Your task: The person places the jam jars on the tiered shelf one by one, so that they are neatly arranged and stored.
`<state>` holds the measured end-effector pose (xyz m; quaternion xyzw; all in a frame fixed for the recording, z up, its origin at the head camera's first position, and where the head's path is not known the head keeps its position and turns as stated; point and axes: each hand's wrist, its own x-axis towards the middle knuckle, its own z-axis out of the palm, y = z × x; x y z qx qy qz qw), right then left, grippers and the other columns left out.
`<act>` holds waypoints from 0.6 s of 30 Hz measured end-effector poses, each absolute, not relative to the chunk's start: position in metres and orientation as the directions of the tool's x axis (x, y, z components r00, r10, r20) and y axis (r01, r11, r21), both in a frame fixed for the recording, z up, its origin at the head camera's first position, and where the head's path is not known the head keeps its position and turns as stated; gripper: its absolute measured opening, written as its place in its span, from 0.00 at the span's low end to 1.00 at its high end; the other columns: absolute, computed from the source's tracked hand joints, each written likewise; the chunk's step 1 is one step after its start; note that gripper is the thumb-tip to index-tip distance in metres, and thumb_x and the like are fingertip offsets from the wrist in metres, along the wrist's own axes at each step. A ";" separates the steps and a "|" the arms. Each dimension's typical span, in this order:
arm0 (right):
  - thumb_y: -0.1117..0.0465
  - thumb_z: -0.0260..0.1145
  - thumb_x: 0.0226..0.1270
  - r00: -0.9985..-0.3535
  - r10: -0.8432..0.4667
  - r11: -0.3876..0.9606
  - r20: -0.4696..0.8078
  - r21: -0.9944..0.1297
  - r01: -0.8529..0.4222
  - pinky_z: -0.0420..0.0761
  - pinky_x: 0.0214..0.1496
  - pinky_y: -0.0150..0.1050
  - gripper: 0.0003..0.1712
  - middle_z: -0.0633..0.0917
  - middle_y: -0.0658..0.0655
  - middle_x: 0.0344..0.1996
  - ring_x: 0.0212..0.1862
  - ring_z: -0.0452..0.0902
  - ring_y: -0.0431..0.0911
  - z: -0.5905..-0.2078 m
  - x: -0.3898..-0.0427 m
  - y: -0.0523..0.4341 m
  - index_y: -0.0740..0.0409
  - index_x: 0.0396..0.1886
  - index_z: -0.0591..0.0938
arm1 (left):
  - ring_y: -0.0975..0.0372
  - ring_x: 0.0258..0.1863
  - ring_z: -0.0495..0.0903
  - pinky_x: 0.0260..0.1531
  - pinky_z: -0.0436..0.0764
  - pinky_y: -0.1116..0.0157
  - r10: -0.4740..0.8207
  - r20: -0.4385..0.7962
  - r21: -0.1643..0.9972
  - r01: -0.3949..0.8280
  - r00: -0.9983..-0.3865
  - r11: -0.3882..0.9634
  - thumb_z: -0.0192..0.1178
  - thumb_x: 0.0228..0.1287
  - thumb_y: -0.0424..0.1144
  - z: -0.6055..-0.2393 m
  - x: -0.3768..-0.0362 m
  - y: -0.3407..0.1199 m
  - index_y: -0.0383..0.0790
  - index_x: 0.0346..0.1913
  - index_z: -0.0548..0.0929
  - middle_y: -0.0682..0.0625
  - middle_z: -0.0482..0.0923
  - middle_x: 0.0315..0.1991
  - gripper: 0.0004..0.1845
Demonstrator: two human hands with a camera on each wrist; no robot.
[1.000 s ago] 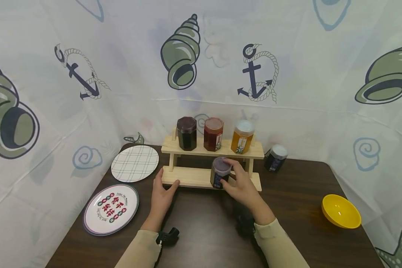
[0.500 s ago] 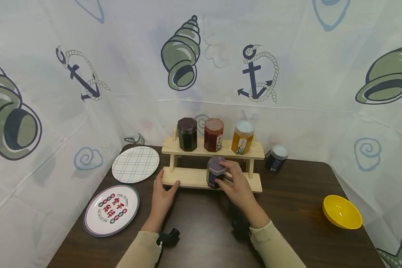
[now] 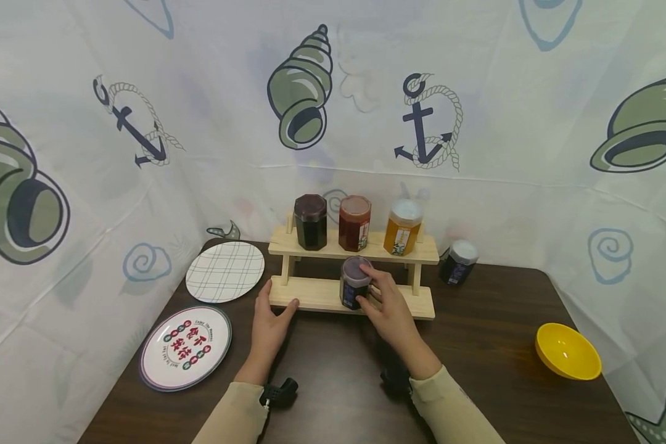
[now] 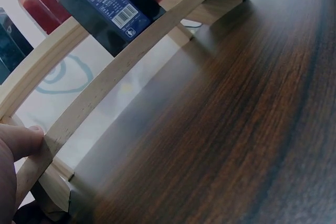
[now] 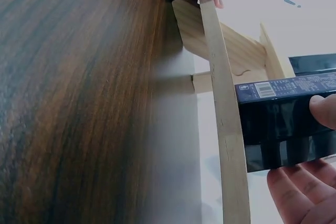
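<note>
Nearby, right hand (image 3: 385,308) gripping dark jar (image 3: 355,283), left hand (image 3: 269,324) steadying rack (image 3: 316,293), plates (image 3: 224,271) left.

Matt pale wood rack (image 3: 322,293), glossy jar (image 3: 355,283)

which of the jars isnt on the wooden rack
The white-lidded dark jar, standing on the table right of the rack. The other four sit on the rack's shelves.
</note>
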<state>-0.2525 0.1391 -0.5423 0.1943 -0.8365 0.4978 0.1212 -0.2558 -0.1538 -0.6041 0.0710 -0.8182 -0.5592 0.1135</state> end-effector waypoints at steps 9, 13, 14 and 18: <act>0.65 0.74 0.76 -0.903 -0.203 0.434 0.380 -0.792 -0.431 0.84 0.68 0.53 0.46 0.75 0.59 0.70 0.74 0.78 0.60 -0.544 -0.253 0.140 0.28 0.83 0.67 | 0.43 0.87 0.55 0.83 0.57 0.38 -0.238 0.093 0.931 0.000 -0.967 0.365 0.73 0.74 0.49 -0.602 -0.255 -0.153 0.44 0.89 0.55 0.37 0.56 0.86 0.50; 0.64 0.74 0.76 -0.903 -0.209 0.428 0.375 -0.795 -0.429 0.84 0.69 0.52 0.46 0.74 0.58 0.69 0.75 0.78 0.59 -0.545 -0.255 0.139 0.26 0.83 0.66 | 0.43 0.87 0.55 0.83 0.57 0.38 -0.239 0.093 0.931 -0.001 -0.967 0.365 0.72 0.74 0.49 -0.600 -0.255 -0.154 0.45 0.89 0.55 0.36 0.56 0.86 0.50; 0.64 0.74 0.76 -0.903 -0.211 0.428 0.374 -0.795 -0.429 0.83 0.69 0.52 0.46 0.74 0.58 0.69 0.75 0.77 0.59 -0.545 -0.255 0.139 0.26 0.83 0.66 | 0.43 0.87 0.55 0.83 0.56 0.38 -0.237 0.093 0.931 0.000 -0.967 0.364 0.72 0.74 0.49 -0.600 -0.255 -0.154 0.45 0.89 0.55 0.36 0.56 0.86 0.50; 0.64 0.74 0.76 -0.897 -0.223 0.445 0.383 -0.778 -0.443 0.85 0.67 0.51 0.46 0.75 0.59 0.68 0.74 0.78 0.60 -0.543 -0.254 0.140 0.27 0.84 0.65 | 0.43 0.87 0.55 0.84 0.56 0.38 -0.236 0.096 0.932 0.004 -0.967 0.364 0.72 0.74 0.49 -0.601 -0.255 -0.153 0.43 0.89 0.55 0.36 0.56 0.86 0.50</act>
